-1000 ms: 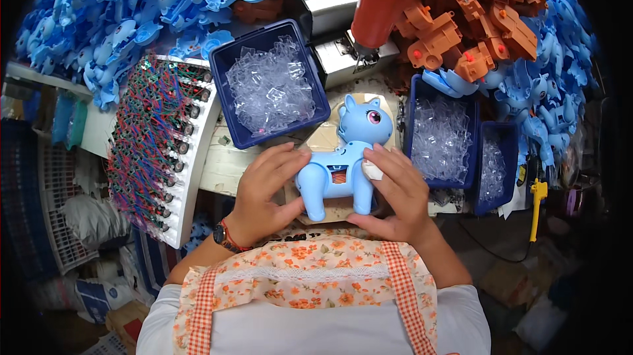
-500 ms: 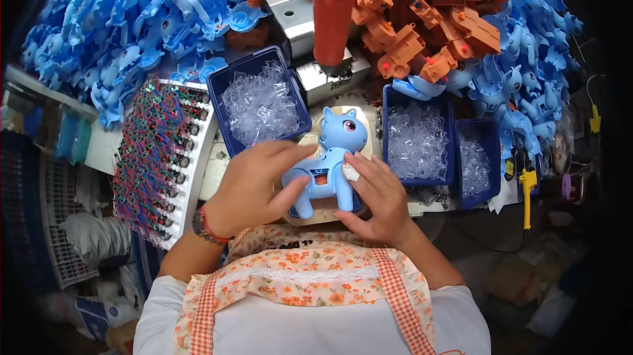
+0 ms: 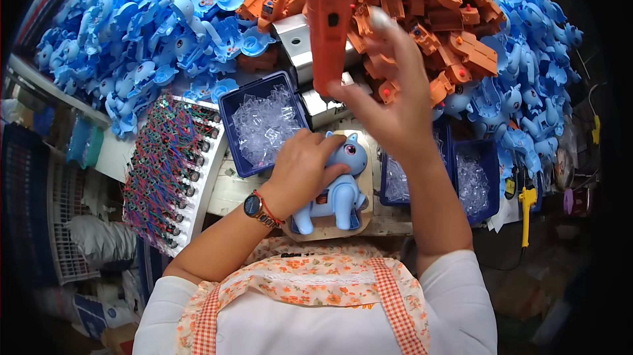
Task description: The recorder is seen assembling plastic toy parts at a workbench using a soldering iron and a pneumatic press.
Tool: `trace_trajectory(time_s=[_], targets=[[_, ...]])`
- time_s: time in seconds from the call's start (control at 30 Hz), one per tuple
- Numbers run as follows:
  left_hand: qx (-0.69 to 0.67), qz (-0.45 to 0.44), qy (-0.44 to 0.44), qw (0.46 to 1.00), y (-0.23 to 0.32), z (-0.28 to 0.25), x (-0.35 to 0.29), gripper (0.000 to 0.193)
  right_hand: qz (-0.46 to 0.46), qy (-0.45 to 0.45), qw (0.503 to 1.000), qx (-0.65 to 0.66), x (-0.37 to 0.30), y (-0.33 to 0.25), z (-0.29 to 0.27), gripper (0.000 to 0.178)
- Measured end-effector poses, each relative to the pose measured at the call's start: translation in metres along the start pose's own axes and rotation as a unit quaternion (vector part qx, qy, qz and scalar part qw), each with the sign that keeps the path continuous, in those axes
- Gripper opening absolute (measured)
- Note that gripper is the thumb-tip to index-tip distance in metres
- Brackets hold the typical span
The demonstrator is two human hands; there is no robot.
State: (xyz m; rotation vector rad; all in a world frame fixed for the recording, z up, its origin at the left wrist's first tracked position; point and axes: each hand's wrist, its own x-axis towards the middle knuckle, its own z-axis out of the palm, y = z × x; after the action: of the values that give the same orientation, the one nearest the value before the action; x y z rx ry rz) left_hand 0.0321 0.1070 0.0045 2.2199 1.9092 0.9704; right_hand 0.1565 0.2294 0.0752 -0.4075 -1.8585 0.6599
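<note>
A light blue toy pony [image 3: 343, 203] lies side-up on a pale wooden fixture board [image 3: 366, 213], and an opening in its body shows something dark reddish inside. My left hand [image 3: 304, 170] grips it at the neck and back, thumb and fingers bent over the edge. An orange-red power screwdriver [image 3: 326, 32] hangs upright beyond the toy, with its lower end over a metal block. My right hand [image 3: 399, 101] is raised just right of this tool, fingers spread and nothing in them; its thumb is close to the tool's lower end, and whether it touches I cannot tell. A fingertip has a white covering.
Blue bins [image 3: 227, 134] of clear plastic pieces stand left and right of the board. A white tray [image 3: 210, 187] holds wired small parts. Blue toy shells [image 3: 145, 32] and orange housings [image 3: 475, 52] are heaped behind. A yellow tool [image 3: 527, 207] hangs at right.
My right hand has left the toy and moved up and away toward the hanging screwdriver. My left hand has shifted onto the toy's neck and back. The whole view has shifted slightly.
</note>
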Motion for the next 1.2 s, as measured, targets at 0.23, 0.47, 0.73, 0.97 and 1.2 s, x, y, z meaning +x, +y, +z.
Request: trace_trajectory(time_s=[0.23,0.47,0.73,0.97,1.2], targets=[[0.070,0.018,-0.020,0.997,0.002,-0.002,0.000,0.046,0.045,0.014,0.994,0.099,0.040,0.009,0.048,0.049],[0.073,0.005,-0.035,0.997,0.004,-0.003,-0.003,0.047,0.065,0.163,0.972,0.157,0.025,0.028,0.050,0.051],[0.061,0.014,-0.012,0.998,0.002,-0.005,-0.003,0.047,0.092,0.142,0.955,0.244,0.018,0.021,0.046,0.033],[0.066,0.026,-0.027,0.997,0.003,-0.006,0.000,0.044,0.149,0.059,0.965,0.206,0.007,0.013,0.028,0.023],[0.061,0.021,-0.040,0.997,0.006,-0.008,0.001,0.043,0.183,0.019,0.956,0.229,0.005,0.005,0.029,0.022]])
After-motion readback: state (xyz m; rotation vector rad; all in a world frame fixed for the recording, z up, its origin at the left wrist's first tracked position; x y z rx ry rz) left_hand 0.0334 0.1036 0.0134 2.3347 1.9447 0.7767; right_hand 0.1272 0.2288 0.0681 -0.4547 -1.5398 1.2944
